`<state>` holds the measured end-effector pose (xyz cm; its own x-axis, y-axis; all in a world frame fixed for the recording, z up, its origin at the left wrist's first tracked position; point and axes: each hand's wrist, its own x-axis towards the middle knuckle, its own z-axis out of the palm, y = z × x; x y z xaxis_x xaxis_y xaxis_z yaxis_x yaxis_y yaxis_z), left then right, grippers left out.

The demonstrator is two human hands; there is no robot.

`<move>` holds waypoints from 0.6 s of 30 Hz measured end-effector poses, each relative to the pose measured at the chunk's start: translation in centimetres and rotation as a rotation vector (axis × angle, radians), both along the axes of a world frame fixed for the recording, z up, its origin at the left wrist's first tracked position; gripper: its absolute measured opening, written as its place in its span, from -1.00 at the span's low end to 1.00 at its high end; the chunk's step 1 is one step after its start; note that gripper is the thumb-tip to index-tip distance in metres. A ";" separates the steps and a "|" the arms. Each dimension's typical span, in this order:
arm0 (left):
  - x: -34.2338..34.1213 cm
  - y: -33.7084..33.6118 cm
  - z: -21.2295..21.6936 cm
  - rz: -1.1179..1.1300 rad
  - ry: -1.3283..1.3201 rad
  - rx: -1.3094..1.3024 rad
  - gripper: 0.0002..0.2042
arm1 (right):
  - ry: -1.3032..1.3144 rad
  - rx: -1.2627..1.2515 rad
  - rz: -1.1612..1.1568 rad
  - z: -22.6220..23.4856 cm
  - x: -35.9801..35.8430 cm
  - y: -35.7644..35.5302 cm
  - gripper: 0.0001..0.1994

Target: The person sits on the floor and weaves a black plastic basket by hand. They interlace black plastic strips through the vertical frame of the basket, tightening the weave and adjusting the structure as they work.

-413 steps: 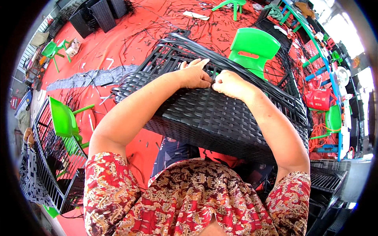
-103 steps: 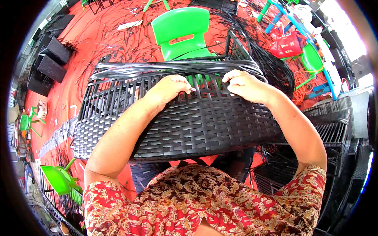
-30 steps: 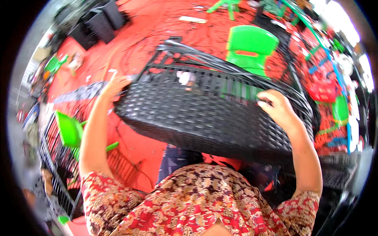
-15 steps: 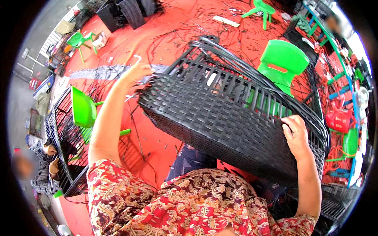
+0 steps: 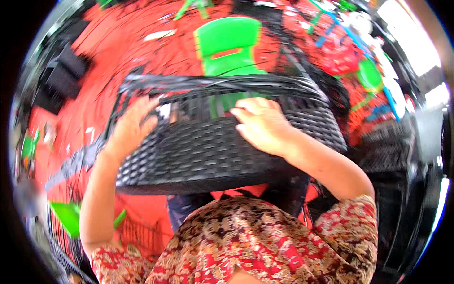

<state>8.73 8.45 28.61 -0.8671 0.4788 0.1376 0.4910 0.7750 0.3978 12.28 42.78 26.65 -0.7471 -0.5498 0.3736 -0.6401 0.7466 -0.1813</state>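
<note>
A black basket-weave piece (image 5: 203, 146) with bare slats along its far side lies across my lap, its woven face toward me. Loose black strips (image 5: 222, 83) run in a bundle along its far edge. At its left end, my left hand (image 5: 132, 125) rests over the frame, thumb and fingers apart. My right hand (image 5: 265, 125) is at the middle, its bent fingertips at the slats by the weave's upper edge. Whatever those fingers may pinch is too blurred to make out.
Beyond the frame stands a green plastic chair (image 5: 229, 45) on the red floor covering (image 5: 127, 52). Dark woven pieces (image 5: 61, 78) sit at far left; another black slatted frame (image 5: 390, 142) stands at right. Offcuts litter the floor. A blurred person is at the left rim.
My view has swung right. The woven piece now lies nearly level. My right hand has moved from its right end to the middle, and my left hand has come onto its left end.
</note>
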 end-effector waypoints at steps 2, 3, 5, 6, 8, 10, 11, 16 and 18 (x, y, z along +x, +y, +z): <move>1.6 2.7 -2.3 -0.157 -0.016 0.025 -0.57 | -0.199 0.195 -0.067 0.6 1.1 0.4 -0.62; 2.2 3.4 -3.1 -0.154 -0.118 -0.113 -0.55 | -0.209 0.161 -0.006 -0.7 1.7 1.2 -0.58; 3.9 5.1 -3.0 -0.122 0.027 -0.168 -0.56 | -0.122 0.120 -0.023 0.1 3.4 3.2 -0.53; 4.0 4.6 -3.3 -0.126 0.005 -0.139 -0.56 | -0.110 0.145 -0.064 1.9 4.0 4.0 -0.48; 4.5 3.9 -3.1 -0.111 -0.017 -0.112 -0.57 | -0.058 0.150 -0.178 2.2 4.2 6.4 -0.43; 4.3 4.2 -2.6 -0.109 -0.008 -0.102 -0.59 | -0.287 0.147 -0.250 1.3 4.8 8.5 -0.42; 4.1 4.8 -2.2 -0.112 0.065 -0.142 -0.62 | -0.204 0.163 -0.230 1.2 5.5 9.2 -0.44; 2.9 9.9 0.0 -0.183 0.162 0.009 -0.76 | -0.033 -0.217 -0.153 5.3 5.2 14.0 -0.82; 2.2 13.2 0.4 -0.261 0.103 0.122 -0.77 | -0.026 -0.486 -0.427 5.9 4.6 18.4 -0.90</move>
